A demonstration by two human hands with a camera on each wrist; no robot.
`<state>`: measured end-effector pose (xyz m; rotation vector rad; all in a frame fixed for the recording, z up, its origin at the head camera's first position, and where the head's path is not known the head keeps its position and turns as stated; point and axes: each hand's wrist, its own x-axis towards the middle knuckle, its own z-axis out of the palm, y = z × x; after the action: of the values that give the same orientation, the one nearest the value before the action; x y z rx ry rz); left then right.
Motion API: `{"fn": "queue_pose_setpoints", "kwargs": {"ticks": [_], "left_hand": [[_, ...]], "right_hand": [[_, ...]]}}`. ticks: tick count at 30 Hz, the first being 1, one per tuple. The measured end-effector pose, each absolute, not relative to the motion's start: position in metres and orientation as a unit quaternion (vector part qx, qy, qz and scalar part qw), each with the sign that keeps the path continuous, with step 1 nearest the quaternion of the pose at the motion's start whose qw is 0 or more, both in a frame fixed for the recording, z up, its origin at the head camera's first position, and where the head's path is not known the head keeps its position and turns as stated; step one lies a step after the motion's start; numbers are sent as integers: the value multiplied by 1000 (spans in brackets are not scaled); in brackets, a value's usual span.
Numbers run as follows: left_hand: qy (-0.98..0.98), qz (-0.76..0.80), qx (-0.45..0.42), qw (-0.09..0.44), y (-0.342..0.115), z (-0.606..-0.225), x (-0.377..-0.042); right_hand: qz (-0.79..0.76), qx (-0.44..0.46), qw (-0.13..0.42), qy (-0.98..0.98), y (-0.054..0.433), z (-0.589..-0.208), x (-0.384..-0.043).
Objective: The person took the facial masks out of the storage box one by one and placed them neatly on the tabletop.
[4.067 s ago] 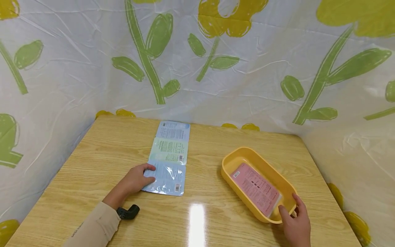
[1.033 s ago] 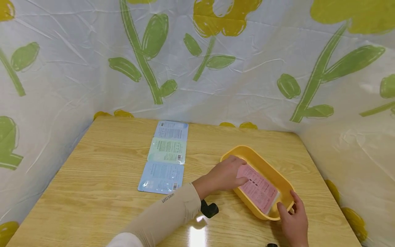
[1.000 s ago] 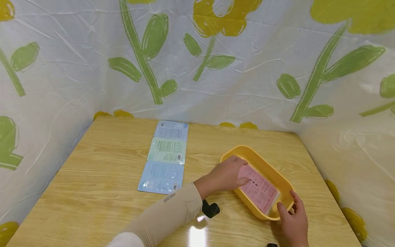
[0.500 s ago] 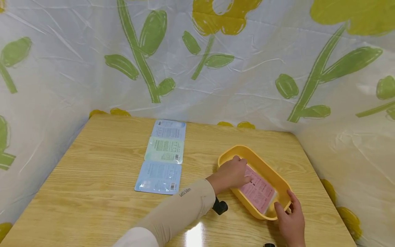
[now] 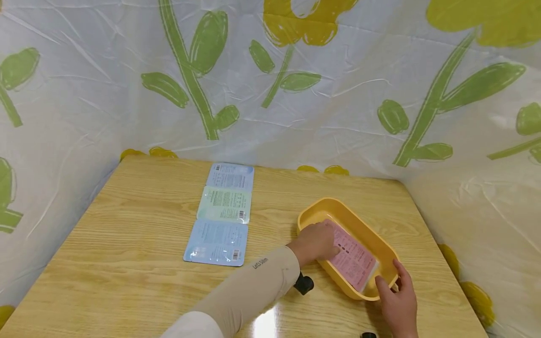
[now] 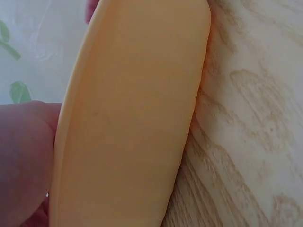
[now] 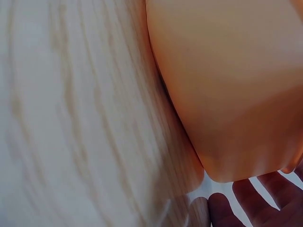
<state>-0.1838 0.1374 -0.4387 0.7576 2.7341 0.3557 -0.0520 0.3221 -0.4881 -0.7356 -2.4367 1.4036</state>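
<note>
A yellow plastic tray (image 5: 367,230) lies slanted on the right half of the table, with a pink face mask packet (image 5: 357,263) flat inside it. My left hand (image 5: 317,240) reaches over the near-left rim, its fingers curled at the packet's far-left end and its thumb on the near side. The fingertips are partly hidden. With the thumb inside and fingers outside, my right hand (image 5: 399,300) grips the tray's near-right end. In the left wrist view the tray's outer wall (image 6: 128,113) covers most of the hand's work. Fingers (image 7: 255,203) show below the tray in the right wrist view.
Left of the tray a blue packet (image 5: 216,242), a green packet (image 5: 225,204) and a pale blue packet (image 5: 231,175) lie in a column on the wooden table (image 5: 127,234). A flower-printed cloth (image 5: 355,117) hangs behind and at both sides.
My left hand has left the nearest blue packet, crossed right into the tray and curled its fingers at the pink packet. The right hand keeps its grip on the tray. The view has shifted slightly.
</note>
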Motion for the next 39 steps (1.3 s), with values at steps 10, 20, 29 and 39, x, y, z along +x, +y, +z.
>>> {"fn": "queue_pose_setpoints", "kwargs": {"ticks": [10, 20, 29, 39], "left_hand": [[953, 108, 229, 167, 140, -435, -184], [954, 125, 212, 174, 142, -434, -184], [959, 121, 186, 174, 143, -433, -181], [962, 157, 169, 146, 146, -435, -181]], "right_hand": [[479, -257, 114, -831, 321, -486, -52], [476, -257, 115, -833, 320, -484, -52], [490, -252, 112, -827, 321, -489, -49], [487, -245, 119, -830, 322, -489, -50]]}}
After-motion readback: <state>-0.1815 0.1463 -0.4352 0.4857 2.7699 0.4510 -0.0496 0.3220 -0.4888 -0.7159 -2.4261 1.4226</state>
